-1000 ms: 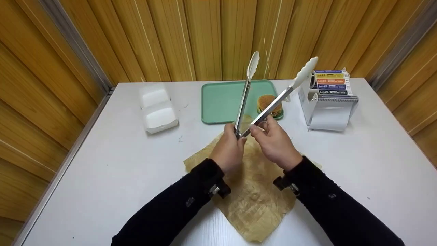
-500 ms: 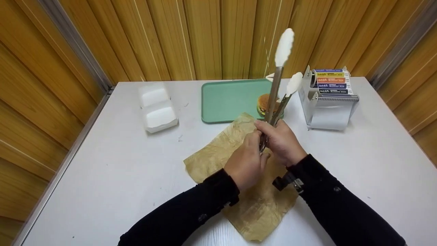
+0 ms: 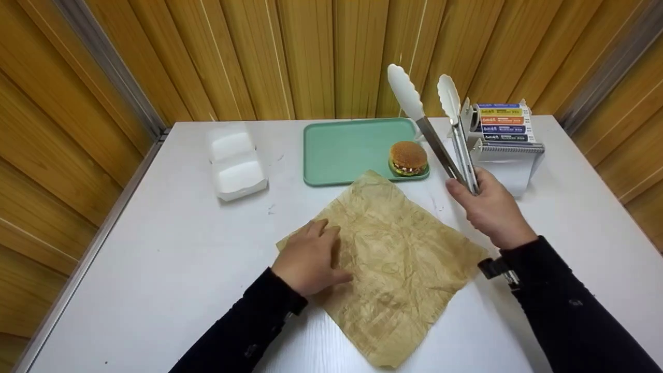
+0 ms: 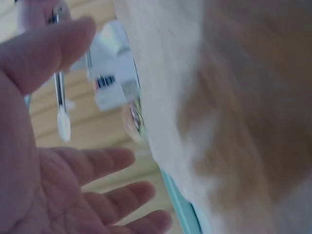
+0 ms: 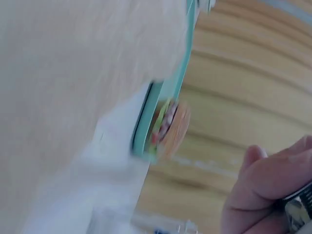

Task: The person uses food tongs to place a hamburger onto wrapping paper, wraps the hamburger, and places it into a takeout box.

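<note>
My right hand (image 3: 492, 210) grips metal tongs (image 3: 440, 147) near their hinge end, and their two white scalloped tips stand spread apart, pointing away. A brown sheet of wrapping paper (image 3: 393, 243) lies creased on the table, turned like a diamond. Over its left corner is my left hand (image 3: 311, 259), fingers spread and holding nothing; the left wrist view shows its loose fingers (image 4: 112, 200) beside the paper. Beyond the paper, a hamburger (image 3: 408, 158) sits at the right front corner of a green tray (image 3: 352, 153). The right wrist view shows the hamburger (image 5: 169, 127) side-on.
An opened white takeaway box (image 3: 238, 178) stands at the back left of the white table (image 3: 197, 259). At the back right is a rack (image 3: 502, 155) with colourful labelled boxes and a white pad. Wood-patterned panels (image 3: 305, 57) enclose the table.
Both hands were on the tongs. The left hand has let go and moved left over the paper. The right hand has carried the tongs right, uncovering the hamburger from view.
</note>
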Demonstrator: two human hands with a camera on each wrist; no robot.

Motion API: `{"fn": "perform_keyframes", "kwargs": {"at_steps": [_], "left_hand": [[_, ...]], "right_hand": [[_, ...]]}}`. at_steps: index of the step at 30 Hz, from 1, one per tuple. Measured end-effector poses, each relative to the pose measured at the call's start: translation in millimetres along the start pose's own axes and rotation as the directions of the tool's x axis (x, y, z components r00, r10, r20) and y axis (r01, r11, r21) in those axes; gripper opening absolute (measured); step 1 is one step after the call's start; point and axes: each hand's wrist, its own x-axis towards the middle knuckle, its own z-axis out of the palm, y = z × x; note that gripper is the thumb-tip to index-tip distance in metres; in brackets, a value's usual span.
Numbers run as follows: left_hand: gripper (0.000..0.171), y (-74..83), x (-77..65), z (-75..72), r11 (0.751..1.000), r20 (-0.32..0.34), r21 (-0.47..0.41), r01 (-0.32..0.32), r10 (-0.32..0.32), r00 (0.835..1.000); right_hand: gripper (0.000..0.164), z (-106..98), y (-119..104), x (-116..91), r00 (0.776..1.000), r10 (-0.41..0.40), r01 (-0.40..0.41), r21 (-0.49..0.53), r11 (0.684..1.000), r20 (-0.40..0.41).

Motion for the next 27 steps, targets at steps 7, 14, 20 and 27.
{"fn": "perform_keyframes", "kwargs": {"at_steps": [7, 14, 20, 27], "left_hand": [[0.102, -22.2, 1.2, 5.2, 0.997, 0.085, 0.073, 0.038, -0.044, 0.995], [0.105, -28.4, 10.5, 5.1, 0.993, 0.097, 0.088, 0.075, -0.083, 0.992], [0.107, -29.6, 20.4, 2.4, 0.992, 0.104, 0.084, 0.098, -0.106, 0.989], [0.105, -32.2, 27.8, -3.0, 0.99, 0.132, 0.077, 0.12, -0.129, 0.983]], "right_hand": [[0.078, -22.8, 17.7, -0.4, 0.999, 0.003, 0.009, -0.33, 0.944, 0.037], [0.071, -26.6, 32.6, 0.0, 0.999, -0.002, 0.029, -0.502, 0.864, 0.054], [0.071, -30.2, 37.4, 0.1, 0.996, 0.035, 0.017, -0.56, 0.828, 0.082], [0.081, -31.8, 41.2, 2.3, 0.987, 0.079, 0.016, -0.582, 0.813, 0.138]]}}
